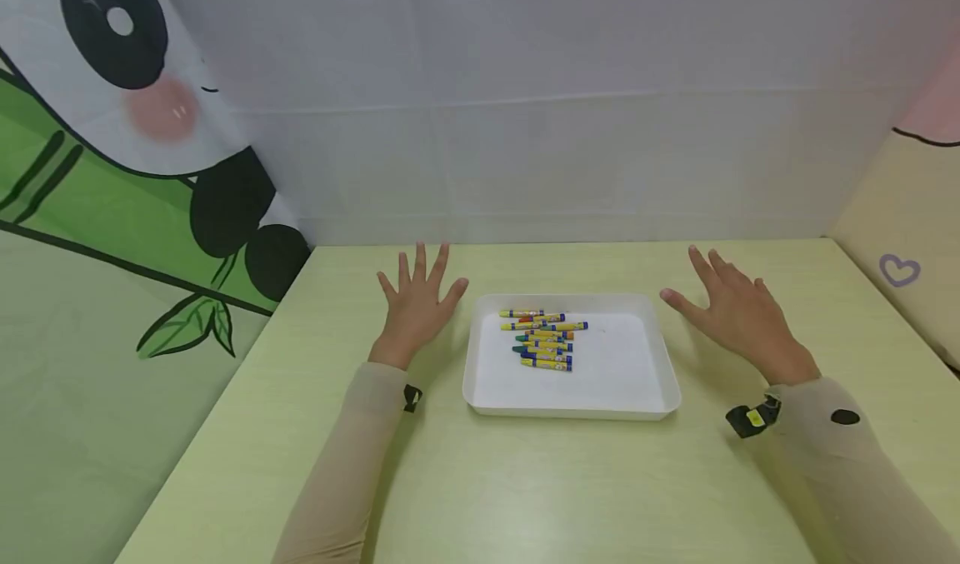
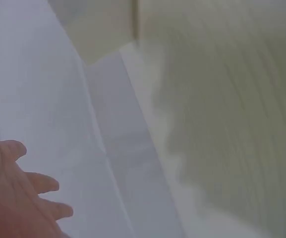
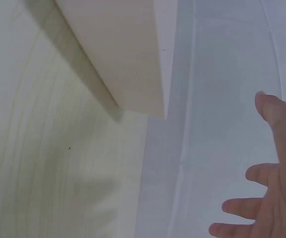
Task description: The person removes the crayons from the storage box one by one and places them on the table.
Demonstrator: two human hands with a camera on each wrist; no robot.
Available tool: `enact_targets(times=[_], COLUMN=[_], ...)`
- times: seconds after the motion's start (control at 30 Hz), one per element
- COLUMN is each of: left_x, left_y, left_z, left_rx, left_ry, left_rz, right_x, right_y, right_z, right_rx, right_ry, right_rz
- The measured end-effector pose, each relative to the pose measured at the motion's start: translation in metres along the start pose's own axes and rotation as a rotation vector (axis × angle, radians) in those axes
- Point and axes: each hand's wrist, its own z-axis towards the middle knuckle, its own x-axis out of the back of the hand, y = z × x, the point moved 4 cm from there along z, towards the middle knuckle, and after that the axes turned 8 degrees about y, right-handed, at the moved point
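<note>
Head view showed the crayons [image 1: 545, 341] lying in a loose heap inside the white tray [image 1: 637, 397], toward its far left part, on the pale green table [image 1: 525, 489]. The left hand [image 1: 415, 310] was just beside the tray's left edge, fingers spread straight, holding nothing. The right hand [image 1: 738, 314] was near the tray's right edge, likewise flat and spread, with nothing in it. Both wrist views showed only splayed fingers against the white backdrop [image 1: 525, 131]. A panda-print panel [image 1: 112, 131] stood at the left.
</note>
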Motion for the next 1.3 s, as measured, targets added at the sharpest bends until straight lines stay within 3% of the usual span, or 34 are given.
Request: enact_targets(times=[0.23,0.5,0.7,0.8,1.0,1.3], left_x=[-0.006,-0.014,-0.022,-0.025,-0.037,-0.056], left_y=[-0.004,-0.003,0.001,0.001,-0.001,-0.006], left_z=[0.002,0.003,0.003,0.002,0.005,0.008], left_rx=[0.042,0.105,0.133,0.146,0.200,0.205], left_ry=[-0.148,-0.257,-0.330,-0.346,-0.376,-0.406], left_rz=[-0.481,-0.910,-1.218,-1.303,-1.375,-1.350], right_x=[0.005,0.015,0.011,0.004,-0.015,-0.039], right_y=[-0.006,-0.018,-0.027,-0.034,-0.051,-0.066], right_z=[0.006,0.017,0.023,0.028,0.040,0.051], right_rx=[-0.031,0.068,0.084,0.102,0.172,0.195], right_ry=[-0.157,-0.121,-0.177,-0.206,-0.271,-0.344], right_rz=[0.172,0.346,0.407,0.404,0.407,0.394])
